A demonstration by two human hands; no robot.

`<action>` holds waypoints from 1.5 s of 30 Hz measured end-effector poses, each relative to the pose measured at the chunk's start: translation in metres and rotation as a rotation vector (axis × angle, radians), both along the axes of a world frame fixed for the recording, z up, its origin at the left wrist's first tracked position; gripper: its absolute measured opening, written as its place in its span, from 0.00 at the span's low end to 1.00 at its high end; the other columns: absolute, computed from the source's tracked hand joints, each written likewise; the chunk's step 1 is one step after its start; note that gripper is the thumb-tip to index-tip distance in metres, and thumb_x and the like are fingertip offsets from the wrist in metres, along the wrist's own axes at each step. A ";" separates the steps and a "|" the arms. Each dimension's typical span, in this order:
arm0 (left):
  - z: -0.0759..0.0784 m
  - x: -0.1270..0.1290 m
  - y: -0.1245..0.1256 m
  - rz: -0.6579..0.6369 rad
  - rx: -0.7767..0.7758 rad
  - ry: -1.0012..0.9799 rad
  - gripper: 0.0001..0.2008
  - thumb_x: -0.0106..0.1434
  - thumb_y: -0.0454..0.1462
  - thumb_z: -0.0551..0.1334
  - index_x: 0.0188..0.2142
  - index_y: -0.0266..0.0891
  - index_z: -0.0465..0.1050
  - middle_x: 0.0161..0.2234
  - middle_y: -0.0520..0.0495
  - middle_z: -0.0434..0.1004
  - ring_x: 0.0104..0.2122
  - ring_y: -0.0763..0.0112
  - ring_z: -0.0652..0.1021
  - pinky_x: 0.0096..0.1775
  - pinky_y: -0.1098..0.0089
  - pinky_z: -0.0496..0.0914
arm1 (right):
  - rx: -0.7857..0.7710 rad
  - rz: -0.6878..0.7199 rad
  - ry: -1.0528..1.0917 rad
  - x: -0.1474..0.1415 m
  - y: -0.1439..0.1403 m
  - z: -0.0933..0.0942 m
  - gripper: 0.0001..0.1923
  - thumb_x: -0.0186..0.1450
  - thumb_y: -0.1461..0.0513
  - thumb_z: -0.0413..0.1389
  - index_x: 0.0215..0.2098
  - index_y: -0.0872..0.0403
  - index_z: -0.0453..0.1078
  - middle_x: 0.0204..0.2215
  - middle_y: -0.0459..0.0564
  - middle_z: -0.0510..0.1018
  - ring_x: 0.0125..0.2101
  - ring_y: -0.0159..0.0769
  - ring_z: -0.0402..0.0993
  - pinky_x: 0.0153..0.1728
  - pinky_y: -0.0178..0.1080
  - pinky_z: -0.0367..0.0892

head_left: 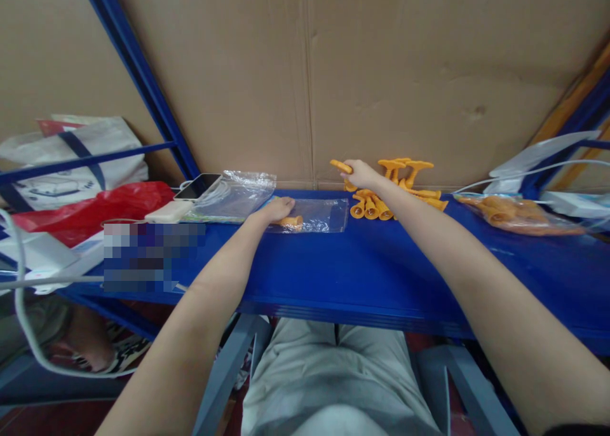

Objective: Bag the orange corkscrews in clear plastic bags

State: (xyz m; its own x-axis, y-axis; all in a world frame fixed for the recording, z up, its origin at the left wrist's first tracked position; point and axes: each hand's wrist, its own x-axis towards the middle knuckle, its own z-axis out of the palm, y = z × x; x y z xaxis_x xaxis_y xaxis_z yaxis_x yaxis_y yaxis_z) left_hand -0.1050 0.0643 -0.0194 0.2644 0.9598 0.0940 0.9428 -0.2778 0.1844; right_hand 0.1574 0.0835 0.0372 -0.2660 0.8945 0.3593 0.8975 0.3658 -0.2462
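My right hand (363, 174) is closed round an orange, T-shaped plastic piece (341, 166), whose crossbar sticks out to the left. Below and right of that hand lies a pile of similar orange pieces (381, 207), some with round hollow ends facing me, others standing with flared tops up. At the middle of the blue table, my left hand (281, 208) grips the left part of a clear plastic bag (326, 215). Another orange piece (291, 222) shows just under that hand, at the bag; whether it is fully inside I cannot tell.
On the right lies a filled clear bag of orange pieces (519, 213). Left of my left hand are a stack of clear bags (243, 191), a phone (199, 186), a white block (169, 211) and a red plastic bag (105, 204). A cardboard wall (314, 80) closes the back.
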 end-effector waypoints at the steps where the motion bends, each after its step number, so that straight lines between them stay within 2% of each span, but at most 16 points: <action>1: 0.000 0.000 0.001 -0.003 -0.005 0.005 0.26 0.69 0.40 0.43 0.57 0.34 0.70 0.61 0.42 0.69 0.60 0.67 0.70 0.61 0.70 0.59 | 0.008 0.031 -0.031 0.001 -0.003 0.006 0.16 0.67 0.63 0.51 0.51 0.56 0.72 0.45 0.56 0.79 0.44 0.43 0.74 0.45 0.41 0.65; 5: -0.001 -0.001 0.001 -0.006 -0.020 0.034 0.26 0.70 0.40 0.42 0.59 0.34 0.68 0.63 0.43 0.67 0.62 0.69 0.68 0.61 0.71 0.58 | 0.005 0.115 -0.157 0.004 -0.025 0.029 0.15 0.65 0.59 0.56 0.49 0.53 0.76 0.42 0.52 0.81 0.44 0.44 0.75 0.46 0.43 0.65; 9: -0.002 0.000 0.002 0.000 -0.014 0.016 0.26 0.70 0.39 0.43 0.58 0.34 0.70 0.61 0.42 0.69 0.61 0.68 0.69 0.60 0.72 0.58 | -0.198 0.297 -0.262 0.011 -0.049 0.036 0.14 0.59 0.57 0.64 0.42 0.52 0.80 0.35 0.49 0.82 0.38 0.40 0.76 0.42 0.40 0.66; 11: -0.003 0.000 0.003 -0.010 -0.010 0.010 0.25 0.69 0.39 0.43 0.56 0.35 0.71 0.60 0.43 0.71 0.60 0.67 0.70 0.60 0.71 0.60 | -0.307 0.341 -0.314 0.013 -0.058 0.033 0.12 0.56 0.56 0.66 0.37 0.52 0.81 0.32 0.47 0.82 0.35 0.38 0.77 0.39 0.39 0.67; 13: -0.003 -0.001 0.005 -0.011 -0.006 0.017 0.24 0.69 0.39 0.43 0.55 0.37 0.72 0.60 0.44 0.71 0.59 0.67 0.71 0.59 0.71 0.61 | -0.339 0.344 -0.362 0.014 -0.065 0.027 0.11 0.54 0.55 0.68 0.34 0.52 0.81 0.30 0.47 0.82 0.34 0.38 0.77 0.38 0.38 0.66; 20: -0.005 -0.004 0.006 -0.001 -0.007 0.003 0.25 0.70 0.40 0.43 0.58 0.37 0.70 0.62 0.44 0.69 0.61 0.69 0.69 0.60 0.71 0.60 | -0.209 0.335 -0.356 -0.004 -0.078 0.006 0.04 0.55 0.62 0.65 0.31 0.51 0.81 0.26 0.47 0.81 0.31 0.38 0.77 0.36 0.38 0.67; 24: -0.006 -0.003 0.005 0.021 0.013 -0.045 0.25 0.69 0.40 0.45 0.57 0.35 0.70 0.62 0.43 0.68 0.60 0.69 0.70 0.59 0.73 0.61 | -0.167 0.237 -0.300 -0.019 -0.082 -0.004 0.03 0.57 0.66 0.63 0.28 0.53 0.80 0.26 0.53 0.81 0.35 0.45 0.79 0.40 0.42 0.68; 27: -0.006 -0.002 0.005 0.019 0.014 -0.058 0.25 0.69 0.40 0.44 0.57 0.33 0.70 0.61 0.42 0.69 0.60 0.69 0.70 0.59 0.74 0.60 | -0.178 0.184 -0.285 -0.030 -0.081 -0.014 0.08 0.60 0.68 0.59 0.31 0.54 0.80 0.29 0.54 0.82 0.39 0.46 0.79 0.42 0.42 0.69; 32: -0.004 -0.001 0.003 0.025 0.011 -0.082 0.24 0.69 0.39 0.45 0.56 0.35 0.71 0.61 0.43 0.70 0.60 0.68 0.71 0.59 0.73 0.61 | -0.219 0.191 -0.203 -0.047 -0.071 -0.032 0.12 0.63 0.68 0.54 0.37 0.54 0.81 0.38 0.56 0.83 0.45 0.50 0.78 0.47 0.45 0.69; 35: -0.003 -0.001 0.002 0.029 0.012 -0.112 0.24 0.69 0.39 0.46 0.56 0.34 0.72 0.60 0.43 0.70 0.59 0.67 0.71 0.59 0.73 0.62 | -0.186 0.164 -0.150 -0.055 -0.064 -0.040 0.15 0.64 0.66 0.55 0.47 0.54 0.79 0.46 0.58 0.81 0.50 0.53 0.76 0.50 0.46 0.68; 38: -0.001 0.000 0.001 0.022 -0.003 -0.133 0.24 0.70 0.39 0.45 0.56 0.34 0.72 0.60 0.43 0.70 0.60 0.67 0.71 0.59 0.73 0.61 | -0.130 0.161 -0.139 -0.062 -0.057 -0.044 0.20 0.66 0.64 0.54 0.56 0.50 0.74 0.51 0.56 0.79 0.54 0.50 0.73 0.52 0.46 0.66; 45: 0.003 0.001 -0.004 0.005 -0.038 -0.163 0.25 0.70 0.41 0.46 0.54 0.32 0.73 0.59 0.41 0.71 0.59 0.62 0.72 0.58 0.70 0.62 | -0.051 0.175 -0.167 -0.070 -0.050 -0.044 0.18 0.70 0.60 0.50 0.56 0.48 0.73 0.51 0.54 0.79 0.55 0.49 0.72 0.54 0.49 0.63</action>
State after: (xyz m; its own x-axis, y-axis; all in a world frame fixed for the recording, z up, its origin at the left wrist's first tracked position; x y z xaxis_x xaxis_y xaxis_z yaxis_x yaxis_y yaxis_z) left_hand -0.1038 0.0599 -0.0169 0.2434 0.9649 0.0988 0.9010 -0.2626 0.3452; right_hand 0.0873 0.0331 -0.0068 -0.4706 0.8452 0.2532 0.8513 0.5104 -0.1214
